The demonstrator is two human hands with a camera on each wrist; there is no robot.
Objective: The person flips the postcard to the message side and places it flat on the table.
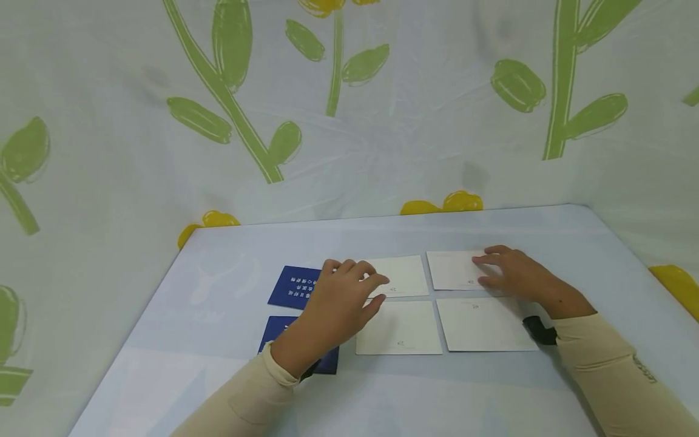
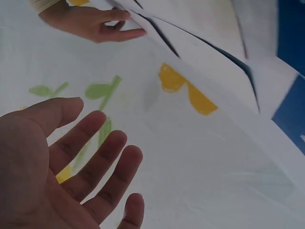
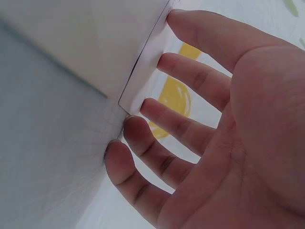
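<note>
Four-cornered white cards lie flat in two rows: a far left card (image 1: 401,276), a far right card (image 1: 450,271), a near left card (image 1: 398,328) and a near right card (image 1: 483,328). Over the edge of the left ones hovers my left hand (image 1: 338,303), its fingers loosely bent and holding nothing; the left wrist view shows its palm bare. My right hand (image 1: 521,276) touches the far right card's right side, with fingers spread and only slightly bent in the right wrist view. Partly behind the left forearm are a far blue card (image 1: 291,289) and a near blue card (image 1: 329,362).
Everything lies on a pale table (image 1: 207,315). Behind it hangs a white cloth (image 1: 409,145) printed with green leaves and yellow flowers. A black strap (image 1: 539,331) shows at the right wrist.
</note>
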